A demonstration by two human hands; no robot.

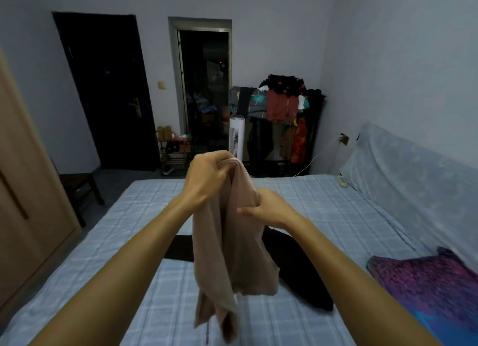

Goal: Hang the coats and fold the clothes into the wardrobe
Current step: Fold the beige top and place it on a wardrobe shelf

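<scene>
A big bed with a blue checked sheet fills most of the room. A wooden wardrobe stands along its left side. Past the far edge of the bed is a rack of clothes and a white fan. A purple patterned cloth lies at the bed's right edge. A black garment lies in the middle of the bed. Above it, lifted off the sheet, hangs a tan garment. The left hand is closed tight on its top. The right hand is lower and pinches the cloth at its side.
</scene>
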